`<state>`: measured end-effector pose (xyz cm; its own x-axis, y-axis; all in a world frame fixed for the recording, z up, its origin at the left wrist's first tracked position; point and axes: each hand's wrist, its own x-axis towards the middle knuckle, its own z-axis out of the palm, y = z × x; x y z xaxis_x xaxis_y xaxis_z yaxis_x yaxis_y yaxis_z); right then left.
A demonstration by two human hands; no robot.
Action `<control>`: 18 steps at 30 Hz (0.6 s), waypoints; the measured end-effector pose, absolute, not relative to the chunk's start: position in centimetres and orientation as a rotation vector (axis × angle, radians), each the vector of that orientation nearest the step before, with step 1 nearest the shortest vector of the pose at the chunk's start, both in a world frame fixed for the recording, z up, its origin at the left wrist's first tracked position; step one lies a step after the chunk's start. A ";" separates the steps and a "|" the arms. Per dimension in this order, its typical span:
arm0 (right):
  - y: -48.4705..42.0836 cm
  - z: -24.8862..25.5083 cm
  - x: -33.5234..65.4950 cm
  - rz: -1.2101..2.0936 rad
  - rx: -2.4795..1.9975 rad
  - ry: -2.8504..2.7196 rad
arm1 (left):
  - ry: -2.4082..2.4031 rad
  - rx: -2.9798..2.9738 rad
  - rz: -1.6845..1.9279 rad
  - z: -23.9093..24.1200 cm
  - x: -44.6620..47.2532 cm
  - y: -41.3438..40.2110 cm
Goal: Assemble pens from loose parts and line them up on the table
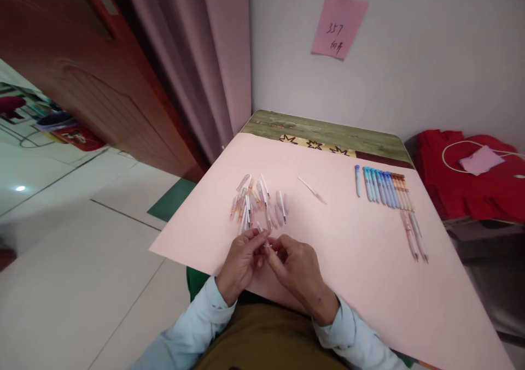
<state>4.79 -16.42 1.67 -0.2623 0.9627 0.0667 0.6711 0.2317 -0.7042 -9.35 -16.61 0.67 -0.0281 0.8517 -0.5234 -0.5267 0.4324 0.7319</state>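
My left hand (243, 262) and my right hand (296, 270) meet at the near edge of a pink sheet (348, 250) on the table. Their fingertips pinch a small pale pen part (266, 243) between them; its exact shape is too small to make out. Just beyond my fingers lies a loose pile of clear and orange pen barrels and refills (258, 203). A single thin refill (312, 190) lies alone further back. At the right stands a neat row of assembled blue and orange pens (383, 187), with two more pens (414, 234) below it.
A pink note (338, 27) is stuck on the white wall. Red fabric with a white cord (471, 173) lies at the right. A curtain (205, 58) and a wooden door (82, 69) stand at the left, above tiled floor.
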 end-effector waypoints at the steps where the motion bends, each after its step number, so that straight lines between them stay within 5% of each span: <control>1: -16.2 1.7 5.1 0.793 -1.473 -2.000 | 1.150 0.364 1.154 0.7 -9.6 -16.6; 18: -11.6 -0.5 4.3 0.525 -1.727 -2.183 | 1.274 0.322 1.542 1.4 -15.6 -15.3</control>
<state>4.34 -11.57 -0.49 -0.2269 0.9738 0.0138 0.8609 0.2072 -0.4646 -15.61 -15.27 1.43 -0.4035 0.8275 -0.3905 -0.5397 0.1293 0.8319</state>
